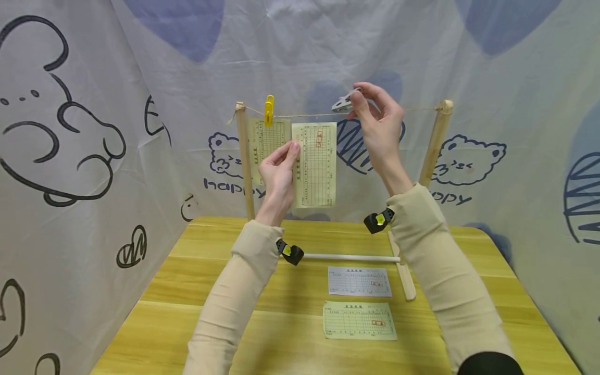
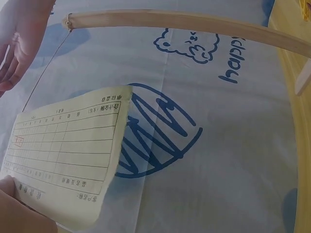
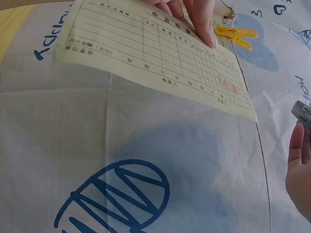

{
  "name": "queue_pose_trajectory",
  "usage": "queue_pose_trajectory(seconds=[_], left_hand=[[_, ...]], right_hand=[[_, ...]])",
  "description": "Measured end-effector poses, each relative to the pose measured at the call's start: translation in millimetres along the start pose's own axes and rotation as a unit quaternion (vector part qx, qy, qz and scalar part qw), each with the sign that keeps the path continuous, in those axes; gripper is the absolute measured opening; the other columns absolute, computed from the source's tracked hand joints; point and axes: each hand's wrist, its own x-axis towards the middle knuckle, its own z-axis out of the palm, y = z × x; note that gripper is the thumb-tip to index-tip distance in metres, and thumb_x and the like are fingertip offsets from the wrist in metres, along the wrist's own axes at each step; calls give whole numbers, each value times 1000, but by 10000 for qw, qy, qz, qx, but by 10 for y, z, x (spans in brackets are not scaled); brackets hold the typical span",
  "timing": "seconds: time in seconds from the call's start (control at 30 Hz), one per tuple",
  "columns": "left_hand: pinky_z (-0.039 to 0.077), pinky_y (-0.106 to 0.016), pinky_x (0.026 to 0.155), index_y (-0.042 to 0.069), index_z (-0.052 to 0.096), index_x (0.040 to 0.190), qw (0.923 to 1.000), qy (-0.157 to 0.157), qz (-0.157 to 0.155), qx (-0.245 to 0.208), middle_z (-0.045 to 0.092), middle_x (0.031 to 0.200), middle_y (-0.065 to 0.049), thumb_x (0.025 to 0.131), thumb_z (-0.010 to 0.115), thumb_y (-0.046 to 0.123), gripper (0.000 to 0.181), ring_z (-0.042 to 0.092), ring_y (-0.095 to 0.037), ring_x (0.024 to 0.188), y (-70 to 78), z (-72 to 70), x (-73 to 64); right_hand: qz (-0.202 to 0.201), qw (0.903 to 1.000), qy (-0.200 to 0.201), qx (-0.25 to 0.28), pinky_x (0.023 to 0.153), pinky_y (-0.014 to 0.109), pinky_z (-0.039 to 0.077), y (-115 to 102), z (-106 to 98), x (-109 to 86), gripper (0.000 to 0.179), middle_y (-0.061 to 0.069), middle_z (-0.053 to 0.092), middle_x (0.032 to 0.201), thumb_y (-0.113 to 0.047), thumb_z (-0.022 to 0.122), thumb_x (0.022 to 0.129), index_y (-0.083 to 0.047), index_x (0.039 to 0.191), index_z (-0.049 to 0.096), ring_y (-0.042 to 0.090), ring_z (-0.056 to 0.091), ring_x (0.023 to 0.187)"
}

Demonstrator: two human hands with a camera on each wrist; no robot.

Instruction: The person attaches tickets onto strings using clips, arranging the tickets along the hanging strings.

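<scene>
My left hand [image 1: 279, 174] pinches a pale yellow receipt slip [image 1: 316, 172] by its left edge, thumb in front. The slip hangs lengthwise with its top edge just under the string [image 1: 309, 115]. My right hand [image 1: 382, 122] holds a grey clothespin [image 1: 344, 102] between thumb and fingers, above and right of the slip. In the right wrist view the grey clothespin [image 3: 302, 112] shows only in part at the right edge. Left of the held slip, a yellow clothespin [image 1: 269, 110] fastens another yellow slip [image 1: 276, 138] to the string.
Wooden posts stand at the left [image 1: 246, 161] and right [image 1: 437, 143] with the string tied between them. A white rod [image 1: 351, 257] joins the frame low down. On the wooden table [image 1: 187, 312] lie a white slip [image 1: 359, 282] and a yellow-green slip [image 1: 359, 321].
</scene>
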Motion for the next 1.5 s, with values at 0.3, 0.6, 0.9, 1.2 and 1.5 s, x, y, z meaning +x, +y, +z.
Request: queue_pose_trajectory(seconds=[0.3, 0.6, 0.9, 1.2, 1.5], left_hand=[[58, -18, 87, -6, 68, 118, 9999, 72, 107, 86, 74, 89, 4, 92, 72, 7, 29, 69, -7, 87, -17, 13, 34], [58, -17, 86, -5, 68, 118, 9998, 131, 129, 126, 73, 89, 4, 91, 73, 7, 30, 70, -6, 86, -23, 29, 58], [58, -17, 86, -5, 68, 118, 9997, 134, 142, 143, 73, 90, 4, 91, 73, 7, 30, 69, -6, 87, -20, 27, 63], [58, -18, 87, -6, 67, 118, 9996, 186, 171, 111, 74, 90, 2, 92, 72, 6, 30, 70, -6, 86, -26, 25, 79], [58, -18, 87, -6, 67, 118, 9996, 211, 139, 102, 75, 92, 1, 91, 73, 6, 30, 70, -5, 85, -19, 30, 86]], right_hand=[[45, 9997, -110, 217, 73, 24, 59, 18, 95, 113, 17, 9, 73, 102, -6, 63, 98, 0, 113, 69, 10, 73, 84], [153, 9997, -188, -44, 68, 23, 57, 56, 165, 176, 21, -7, 71, 93, -8, 64, 97, 6, 114, 66, 6, 65, 67], [194, 9989, -220, -352, 58, 21, 52, 107, 232, 219, 22, -9, 67, 89, -9, 66, 96, 9, 109, 66, 9, 58, 58], [180, 9965, -295, -760, 50, 22, 47, 139, 300, 247, 26, -8, 65, 88, -13, 66, 97, 10, 109, 66, 5, 56, 54], [534, 9921, -276, -1098, 40, 23, 41, 112, 374, 277, 23, 14, 73, 96, -19, 69, 95, 2, 105, 70, 7, 55, 51]])
